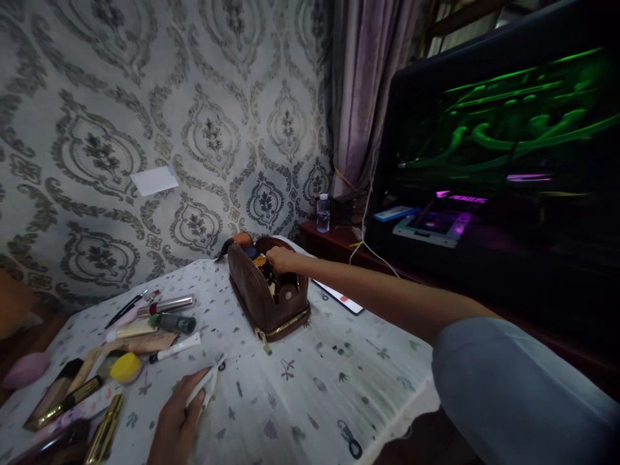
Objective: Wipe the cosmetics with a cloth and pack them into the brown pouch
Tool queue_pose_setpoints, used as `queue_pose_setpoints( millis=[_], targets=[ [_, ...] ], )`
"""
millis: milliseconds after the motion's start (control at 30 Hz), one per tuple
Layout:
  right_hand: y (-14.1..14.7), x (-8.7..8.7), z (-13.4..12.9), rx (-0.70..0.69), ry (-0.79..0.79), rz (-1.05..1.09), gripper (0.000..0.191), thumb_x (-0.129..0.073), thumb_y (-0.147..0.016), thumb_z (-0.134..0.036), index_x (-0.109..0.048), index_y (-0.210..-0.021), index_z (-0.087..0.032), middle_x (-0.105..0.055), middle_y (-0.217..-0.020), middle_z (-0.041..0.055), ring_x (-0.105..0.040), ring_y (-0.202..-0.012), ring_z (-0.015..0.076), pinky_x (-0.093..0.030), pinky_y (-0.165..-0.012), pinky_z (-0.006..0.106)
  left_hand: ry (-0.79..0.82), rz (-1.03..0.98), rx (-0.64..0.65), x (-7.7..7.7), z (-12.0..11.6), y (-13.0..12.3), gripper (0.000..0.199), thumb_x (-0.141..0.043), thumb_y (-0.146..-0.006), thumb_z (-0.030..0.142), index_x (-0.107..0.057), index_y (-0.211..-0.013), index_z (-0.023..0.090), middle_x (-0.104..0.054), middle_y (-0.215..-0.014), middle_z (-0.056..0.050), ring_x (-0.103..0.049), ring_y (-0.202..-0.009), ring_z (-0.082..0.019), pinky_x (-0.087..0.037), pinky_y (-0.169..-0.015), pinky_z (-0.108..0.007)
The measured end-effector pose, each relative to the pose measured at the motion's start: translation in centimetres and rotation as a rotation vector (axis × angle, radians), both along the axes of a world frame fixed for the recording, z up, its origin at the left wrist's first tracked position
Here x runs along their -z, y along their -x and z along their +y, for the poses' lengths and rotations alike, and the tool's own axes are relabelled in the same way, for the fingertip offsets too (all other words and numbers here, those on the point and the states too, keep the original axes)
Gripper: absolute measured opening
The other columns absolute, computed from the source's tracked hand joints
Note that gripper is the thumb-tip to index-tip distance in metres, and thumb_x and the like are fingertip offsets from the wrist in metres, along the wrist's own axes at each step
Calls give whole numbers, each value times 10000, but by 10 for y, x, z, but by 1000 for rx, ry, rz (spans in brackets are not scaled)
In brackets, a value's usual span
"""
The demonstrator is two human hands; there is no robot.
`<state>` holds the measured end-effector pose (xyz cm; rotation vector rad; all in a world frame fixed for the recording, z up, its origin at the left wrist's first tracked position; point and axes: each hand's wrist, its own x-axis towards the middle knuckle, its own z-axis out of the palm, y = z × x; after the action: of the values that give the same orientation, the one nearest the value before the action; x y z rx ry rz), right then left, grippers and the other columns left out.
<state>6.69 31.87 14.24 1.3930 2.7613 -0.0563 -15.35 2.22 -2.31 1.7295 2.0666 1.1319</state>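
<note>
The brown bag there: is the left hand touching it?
Apart. The head view shows a strip of patterned cloth between the left hand and the brown bag.

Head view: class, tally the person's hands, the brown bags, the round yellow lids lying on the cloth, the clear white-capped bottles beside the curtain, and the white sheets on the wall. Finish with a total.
Hands: 2, left hand and right hand
Brown bag: 1
Round yellow lid: 1
Clear bottle: 1
White sheet: 1
Total: 6
</note>
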Motion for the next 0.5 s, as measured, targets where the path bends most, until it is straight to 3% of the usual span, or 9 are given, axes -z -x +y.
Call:
queue_pose_setpoints(
  millis=[167,333,500],
  targets=[
    [9,1,-1,5,-66,44,419,-760,-765,-270,-703,-1154,-126,-683,-1211,209,-647,-1151,321,-530,-895,326,-9,-7,1,-1,0,-1,493,-501,-879,542,-720,-1181,220,-690,-1266,-92,-624,-1206,-307,-534,-995,-420],
    [34,15,4,53,-170,140,411,-519,-904,-108,-558,-1312,-75,-590,-1313,251,-550,-1256,287,-476,-991,375,-20,12,17,-4,0,-2,478,-504,-886,514,-716,-1193,215,-694,-1260,-95,-647,-1173,-291,-563,-947,-379],
    [60,18,15,164,-158,210,339,-429,-987,-133,-546,-1298,-68,-606,-1280,222,-580,-1208,256,-500,-961,401,-7,66,27,-4,3,2,447,-490,-890,489,-739,-1145,219,-725,-1199,-84,-681,-1115,-282,-562,-946,-383]
  ],
)
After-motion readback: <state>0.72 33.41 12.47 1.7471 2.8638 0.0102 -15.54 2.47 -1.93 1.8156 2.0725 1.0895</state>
